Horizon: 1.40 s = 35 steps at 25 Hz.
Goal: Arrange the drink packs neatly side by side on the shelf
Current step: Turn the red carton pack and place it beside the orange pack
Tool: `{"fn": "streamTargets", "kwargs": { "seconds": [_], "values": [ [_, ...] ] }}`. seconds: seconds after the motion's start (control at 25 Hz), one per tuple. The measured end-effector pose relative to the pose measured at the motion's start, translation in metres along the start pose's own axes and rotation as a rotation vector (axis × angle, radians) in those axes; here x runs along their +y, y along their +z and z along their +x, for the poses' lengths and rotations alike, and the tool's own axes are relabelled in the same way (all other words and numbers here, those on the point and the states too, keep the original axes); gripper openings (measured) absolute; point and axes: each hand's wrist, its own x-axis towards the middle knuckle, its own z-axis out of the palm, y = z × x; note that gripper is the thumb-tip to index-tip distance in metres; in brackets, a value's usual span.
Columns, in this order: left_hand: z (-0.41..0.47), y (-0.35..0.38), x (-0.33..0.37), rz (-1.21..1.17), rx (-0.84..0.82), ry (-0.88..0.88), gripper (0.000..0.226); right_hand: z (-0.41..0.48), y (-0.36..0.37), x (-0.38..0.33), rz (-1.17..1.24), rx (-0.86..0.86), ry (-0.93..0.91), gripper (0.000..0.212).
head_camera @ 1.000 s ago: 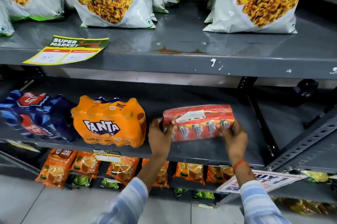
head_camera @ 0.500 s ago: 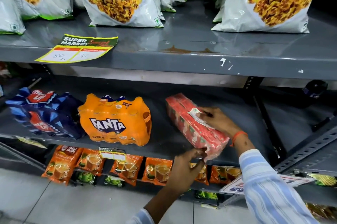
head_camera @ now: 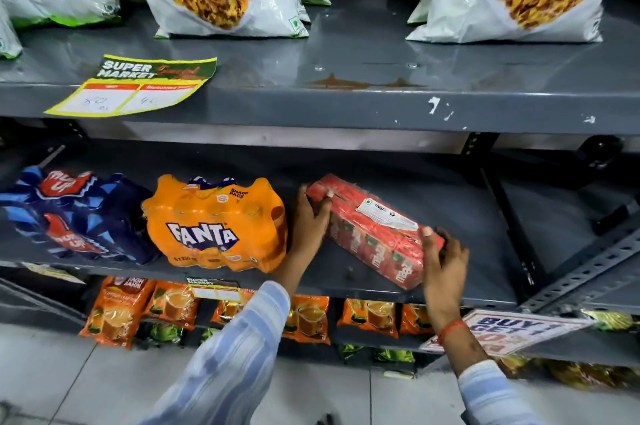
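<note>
Both arms reach forward and away, the left sleeve [head_camera: 235, 355] and right sleeve [head_camera: 491, 390] striped pale blue and white and stopping short of the wrists. The left hand [head_camera: 309, 222] is the farther one, its back turned up and its thumb hooked over the far end of the red pack [head_camera: 374, 234]. The right hand [head_camera: 445, 263] sits nearer and to the right, thumb laid on the pack's near end, fingers curled round its side. An orange thread [head_camera: 450, 329] circles the right wrist.

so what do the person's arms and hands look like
Both arms wear long sleeves striped in light blue and white: left sleeve, right sleeve. The left hand and right hand are bare, with no gloves. An orange-red thread band circles the right wrist.
</note>
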Motion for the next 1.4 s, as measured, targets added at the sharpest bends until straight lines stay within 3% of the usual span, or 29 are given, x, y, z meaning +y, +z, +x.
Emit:
{"fn": "streamTargets", "kwargs": {
  "seconds": [0.16, 0.28, 0.44, 0.72, 0.88, 1.12, 1.4],
  "values": [
    [-0.042, 0.003, -0.011, -0.079, 0.238, 0.104, 0.053, 0.018, -0.01, 0.002, -0.023, 0.213, -0.041, 0.031],
    [-0.071, 0.002, -0.018, -0.136, 0.261, 0.09, 0.055, 0.016, -0.008, 0.01, 0.044, 0.262, -0.068, 0.035],
    [-0.089, -0.019, -0.032, -0.041, 0.281, 0.091, 0.049, -0.001, -0.003, 0.028, 0.092, 0.179, -0.148, 0.055],
    [-0.085, -0.041, -0.033, -0.049, 0.253, 0.096, 0.029, -0.006, -0.005, 0.022, 0.095, 0.078, -0.139, 0.058],
    [-0.091, -0.038, -0.035, 0.009, 0.292, 0.087, 0.027, -0.003, -0.008, 0.02, 0.105, 0.056, -0.112, 0.051],
    [-0.095, -0.041, -0.036, -0.144, 0.218, 0.023, 0.026, -0.011, -0.001, 0.017, 0.093, 0.057, -0.118, 0.045],
    [-0.093, -0.054, -0.036, -0.067, 0.195, 0.039, 0.034, -0.016, 0.006, 0.012, 0.082, -0.045, -0.095, 0.037]
  ]
}}
